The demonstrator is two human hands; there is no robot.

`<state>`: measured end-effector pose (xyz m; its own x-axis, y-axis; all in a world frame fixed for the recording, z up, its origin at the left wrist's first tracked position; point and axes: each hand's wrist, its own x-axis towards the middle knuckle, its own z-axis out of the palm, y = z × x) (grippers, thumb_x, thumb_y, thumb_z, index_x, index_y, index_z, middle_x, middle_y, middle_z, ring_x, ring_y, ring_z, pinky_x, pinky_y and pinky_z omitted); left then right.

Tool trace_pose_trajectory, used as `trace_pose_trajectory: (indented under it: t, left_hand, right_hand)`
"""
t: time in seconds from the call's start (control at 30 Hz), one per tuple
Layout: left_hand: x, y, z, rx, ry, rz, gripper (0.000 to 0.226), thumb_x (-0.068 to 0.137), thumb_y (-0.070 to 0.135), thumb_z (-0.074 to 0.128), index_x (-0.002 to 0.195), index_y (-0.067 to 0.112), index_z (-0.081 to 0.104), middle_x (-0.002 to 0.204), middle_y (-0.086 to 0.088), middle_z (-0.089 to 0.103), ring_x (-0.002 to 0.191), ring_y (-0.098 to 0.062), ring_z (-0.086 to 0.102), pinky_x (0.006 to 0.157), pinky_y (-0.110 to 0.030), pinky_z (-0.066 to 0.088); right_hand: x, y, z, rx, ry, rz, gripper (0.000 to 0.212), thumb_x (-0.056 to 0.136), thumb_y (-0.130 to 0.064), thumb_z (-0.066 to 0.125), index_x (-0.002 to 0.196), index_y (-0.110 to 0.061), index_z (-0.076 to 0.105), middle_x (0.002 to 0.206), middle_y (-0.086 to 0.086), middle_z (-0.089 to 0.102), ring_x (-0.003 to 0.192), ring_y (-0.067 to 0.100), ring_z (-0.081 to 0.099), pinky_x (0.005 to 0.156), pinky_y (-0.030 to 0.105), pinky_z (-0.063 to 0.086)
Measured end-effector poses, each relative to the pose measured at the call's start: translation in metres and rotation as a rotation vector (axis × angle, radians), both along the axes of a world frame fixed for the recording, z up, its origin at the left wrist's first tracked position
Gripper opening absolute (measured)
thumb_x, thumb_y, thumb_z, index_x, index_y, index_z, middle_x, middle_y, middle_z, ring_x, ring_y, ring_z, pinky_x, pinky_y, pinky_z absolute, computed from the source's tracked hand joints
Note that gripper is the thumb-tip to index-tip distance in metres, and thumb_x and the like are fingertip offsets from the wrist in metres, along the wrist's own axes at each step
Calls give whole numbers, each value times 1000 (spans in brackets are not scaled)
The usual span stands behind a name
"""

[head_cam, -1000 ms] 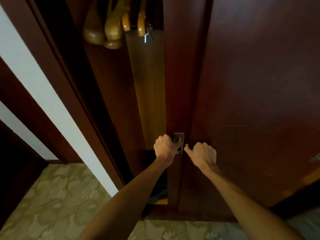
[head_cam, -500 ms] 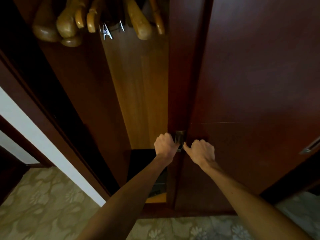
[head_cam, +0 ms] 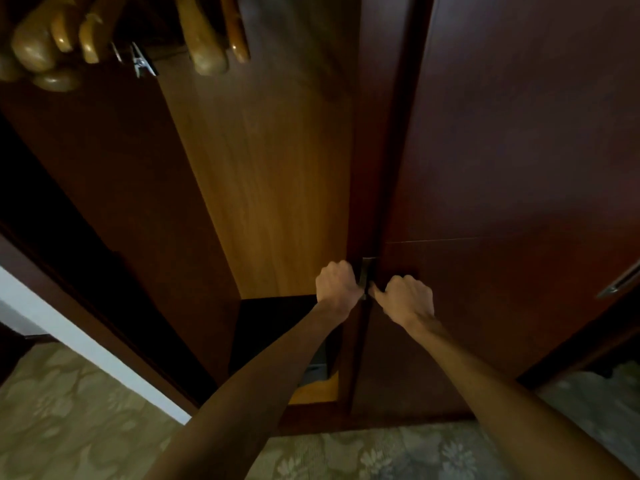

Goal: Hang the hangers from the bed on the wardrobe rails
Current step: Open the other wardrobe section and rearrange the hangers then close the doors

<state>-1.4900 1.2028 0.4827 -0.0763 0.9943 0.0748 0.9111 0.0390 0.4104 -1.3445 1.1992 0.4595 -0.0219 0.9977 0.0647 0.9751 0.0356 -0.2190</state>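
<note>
Rounded, varnished wooden hangers (head_cam: 204, 46) hung at upper left inside the open wardrobe; judged rigid, light and smooth, best gripped at neck or shoulder. The left hand (head_cam: 337, 284) was curled on the dark sliding wooden door (head_cam: 360, 168) by its small metal handle (head_cam: 366, 271); the right hand (head_cam: 407, 299) pinched the same edge.

We see two bare forearms reaching in from the lower edge, long and slender; no sleeve shows on either one as far as the frame reaches; the left grip (head_cam: 337, 284) and the right grip (head_cam: 407, 297) carry no glove, ring, watch or band that we can make out.
</note>
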Motion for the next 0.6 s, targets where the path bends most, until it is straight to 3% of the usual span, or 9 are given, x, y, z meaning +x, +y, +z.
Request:
trace_pose_trajectory:
  t: [0.13, 0.27, 0.33, 0.43, 0.5, 0.6]
  left_hand:
    - [23, 8, 3, -29, 17, -74, 16, 90, 23, 68, 90, 8, 62, 87, -4, 59, 84, -23, 65, 67, -33, 56]
    - [46, 14, 5, -17, 46, -136, 33, 89, 20, 69, 71, 18, 41, 70, 5, 41, 73, -18, 56, 58, -27, 40]
    - [57, 18, 5, -29, 56, -170, 38, 88, 22, 73, 71, 20, 39, 68, 7, 38, 68, -14, 52, 56, -25, 39]
    - [68, 26, 7, -72, 146, -251, 20, 89, 18, 74, 86, 14, 54, 79, 2, 47, 84, -20, 62, 65, -27, 46]
    - [70, 32, 8, -86, 180, -304, 18, 90, 17, 72, 102, 9, 60, 95, -5, 53, 95, -24, 61, 72, -29, 46]
    - [70, 37, 6, -83, 205, -321, 22, 91, 17, 69, 109, 7, 60, 108, -11, 58, 101, -26, 61, 76, -31, 48]
  right_hand:
    - [25, 5, -1, 10, -17, -1, 70, 91, -74, 40, 56, -18, 64, 55, -6, 65, 53, 14, 65, 61, 35, 59]
    - [49, 7, 2, -8, -24, 24, 64, 92, -70, 45, 58, -19, 62, 59, -5, 65, 55, 15, 65, 60, 34, 57]
    - [54, 6, 3, 4, -63, 52, 56, 96, -61, 48, 63, -17, 59, 67, -2, 67, 60, 17, 66, 57, 31, 51]
    - [50, 5, 3, 6, -166, 63, 24, 99, -32, 52, 86, -15, 65, 91, 6, 71, 82, 25, 70, 65, 35, 49]
    - [50, 3, 4, -2, -175, 53, 21, 100, -27, 52, 91, -14, 66, 94, 7, 70, 85, 25, 70, 68, 36, 52]
    - [53, 4, 3, 10, -171, 61, 25, 101, -30, 50, 92, -13, 67, 92, 6, 69, 83, 25, 70, 69, 37, 55]
